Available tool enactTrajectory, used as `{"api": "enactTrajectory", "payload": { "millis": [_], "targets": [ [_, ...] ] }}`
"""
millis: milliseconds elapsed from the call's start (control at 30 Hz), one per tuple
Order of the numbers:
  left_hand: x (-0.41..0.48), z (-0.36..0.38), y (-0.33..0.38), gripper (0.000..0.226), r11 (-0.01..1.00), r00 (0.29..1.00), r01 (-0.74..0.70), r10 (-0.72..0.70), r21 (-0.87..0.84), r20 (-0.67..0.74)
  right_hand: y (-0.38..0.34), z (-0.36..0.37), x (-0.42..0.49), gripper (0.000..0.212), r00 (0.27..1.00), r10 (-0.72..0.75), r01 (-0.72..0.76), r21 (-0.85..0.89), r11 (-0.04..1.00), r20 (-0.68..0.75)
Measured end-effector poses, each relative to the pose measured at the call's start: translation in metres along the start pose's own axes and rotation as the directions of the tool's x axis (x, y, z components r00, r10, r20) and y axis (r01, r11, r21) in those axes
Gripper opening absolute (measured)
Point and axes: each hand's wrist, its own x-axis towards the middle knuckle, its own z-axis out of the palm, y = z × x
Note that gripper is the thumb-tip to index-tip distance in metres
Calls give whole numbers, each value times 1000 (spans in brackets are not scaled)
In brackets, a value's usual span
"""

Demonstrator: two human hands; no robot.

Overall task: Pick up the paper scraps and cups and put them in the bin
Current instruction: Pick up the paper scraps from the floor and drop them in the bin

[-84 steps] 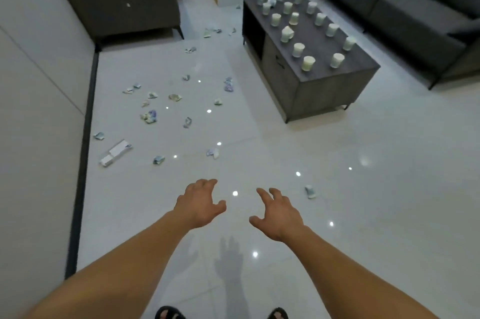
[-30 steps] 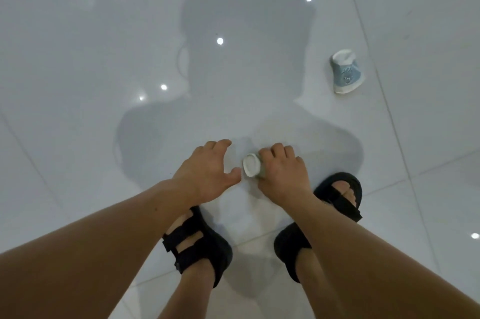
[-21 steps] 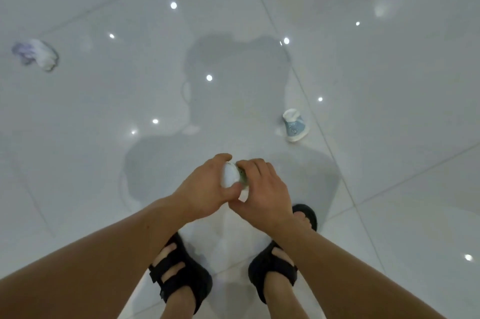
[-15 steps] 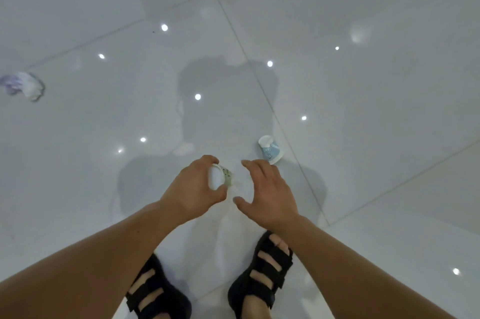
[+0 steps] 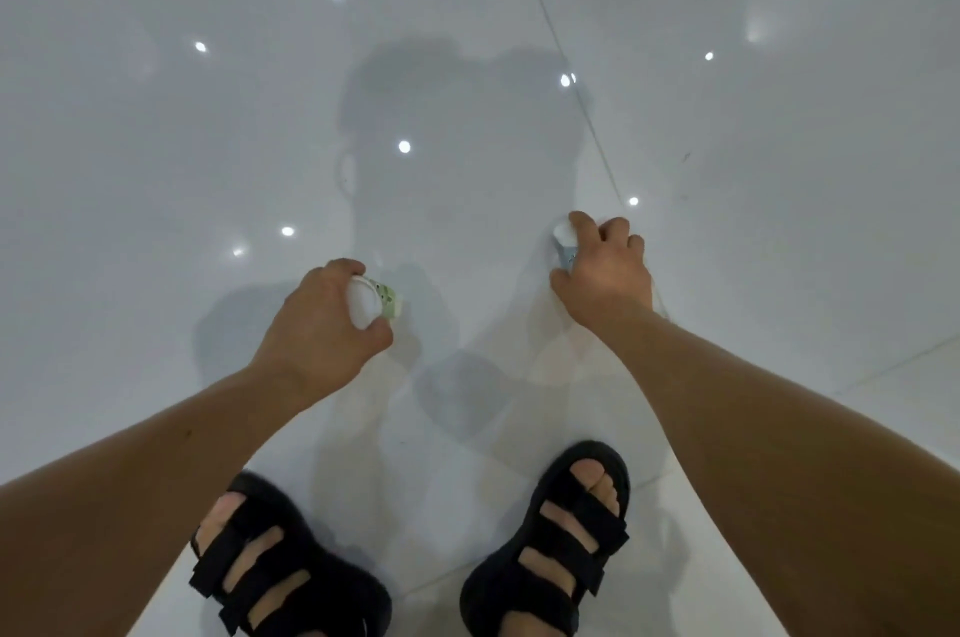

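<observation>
The left hand (image 5: 322,330) grips a small white paper cup with green print (image 5: 370,305). Off to its right, the right hand (image 5: 605,267) curls around a white paper cup with blue print (image 5: 563,241) against the glossy white tiled floor (image 5: 156,143). Black strapped sandals (image 5: 550,543) stand below both hands.

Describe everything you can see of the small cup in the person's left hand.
The cup is small and white, seemingly paper, with a pale green print on its side. It is tipped sideways, one round white end facing the camera; mouth or base, I cannot tell. The left hand grips it, fingers curled over the top and thumb beneath, hiding part of its body. Whether it touches the glossy white floor is unclear.
</observation>
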Motion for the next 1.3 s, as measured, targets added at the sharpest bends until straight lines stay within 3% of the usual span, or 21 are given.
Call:
{"api": "enactTrajectory", "payload": {
  "millis": [133, 267, 600, 900, 1100, 1300],
  "targets": [
    [-15, -5, 5, 73, 999, 999, 12, -9, -49, 54, -15, -6, -27, 56, 989, -147, 148, -42, 988, 15],
    [-32, -57, 28, 74, 1000, 998, -26, 27, -15, 50, -57, -53, -60, 52, 956, -292, 292, -41, 955, 23],
    [-148, -308, 81, 77, 998, 999, -23, 20, -56, -50, -227, -272, -196, 53, 878, -478, 477, -46, 878, -21],
    [-325, -507, 71, 72, 978, 960, -31, -29, -206, -280, -373, -447, -348, 58, 780, -625, 619, -140, 773, -7],
    [-424, -587, 44, 79, 946, 900, 37, -171, -322, -401, -457, -519, -428, 60, 644, -765, 747, -193, 636, -30],
    [-514, -614, 27, 81, 899, 799, 89, -322, -430, -508, -508, -549, -494, 61, 457, -889, 866, -235, 442, 11]
  ]
}}
